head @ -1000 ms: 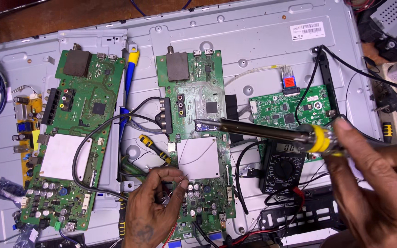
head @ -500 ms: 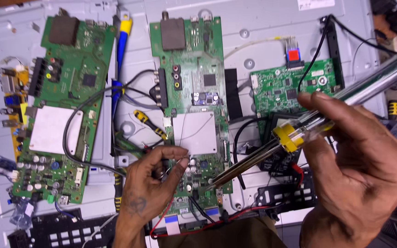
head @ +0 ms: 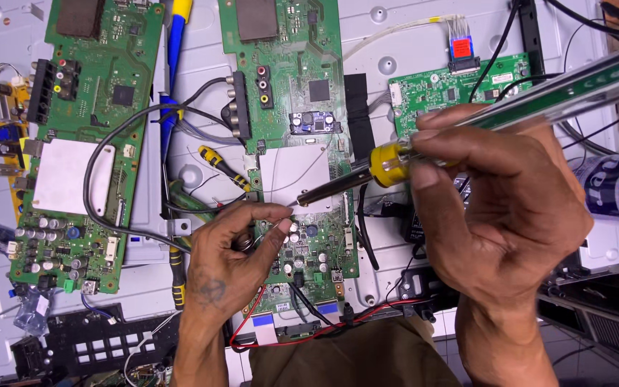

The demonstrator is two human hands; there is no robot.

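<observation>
**Green board under the iron**

Green circuit board (head: pixel 302 143) lies flat at the centre of the grey metal panel (head: pixel 395 43). The right hand (head: pixel 496 208) has its grip closed around the yellow-collared soldering iron (head: pixel 367 175), whose dark tip slants down to the board's white patch. The left hand (head: pixel 231 265) rests on the board's lower part, thumb and forefinger pinched narrow just beside the tip; whether they hold anything I cannot tell. A second green board (head: pixel 87 136) lies to the left.
</observation>
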